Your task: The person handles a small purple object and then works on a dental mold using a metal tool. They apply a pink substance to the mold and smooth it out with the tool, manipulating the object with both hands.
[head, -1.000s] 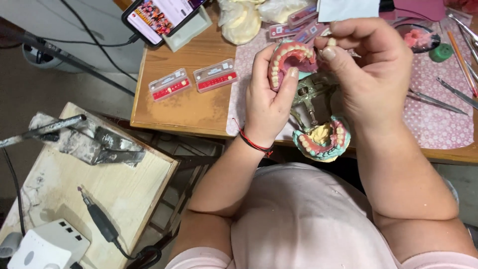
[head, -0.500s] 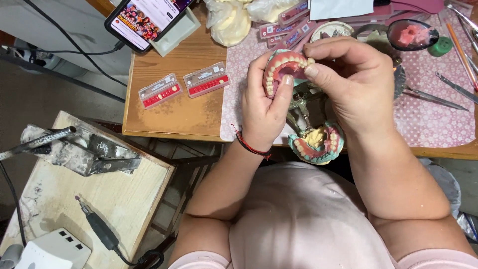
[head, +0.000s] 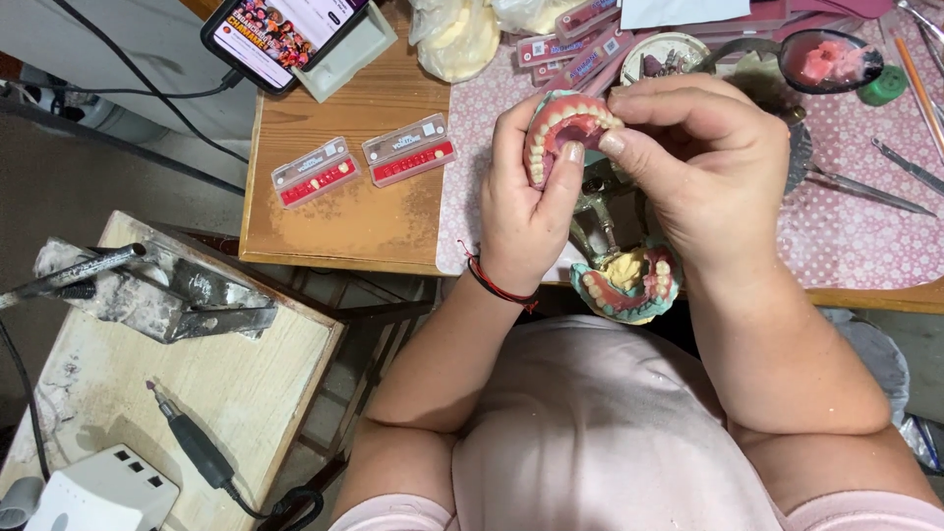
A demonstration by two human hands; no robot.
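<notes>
My left hand [head: 526, 202] holds an upper denture model [head: 562, 126], pink wax with a row of white teeth on a pale green base, tilted up in front of me. The fingertips of my right hand [head: 708, 162] pinch the denture's right end at the teeth. Below both hands, a metal articulator [head: 598, 224] carries the lower denture model [head: 629, 285], also pink wax with teeth on a green base, at the table's near edge.
Two red tooth cards [head: 366, 163] lie on the wooden table [head: 344, 221], and a phone [head: 285, 28] leans at its far left. Metal tools [head: 865, 192] rest on the pink dotted cloth at right. A side bench [head: 236, 393] holds a handpiece [head: 197, 450] and a metal clamp [head: 157, 290].
The view has shifted slightly, so the table sits lower in frame. My right fingertips have moved along the teeth toward the denture's right end; my left hand keeps its hold.
</notes>
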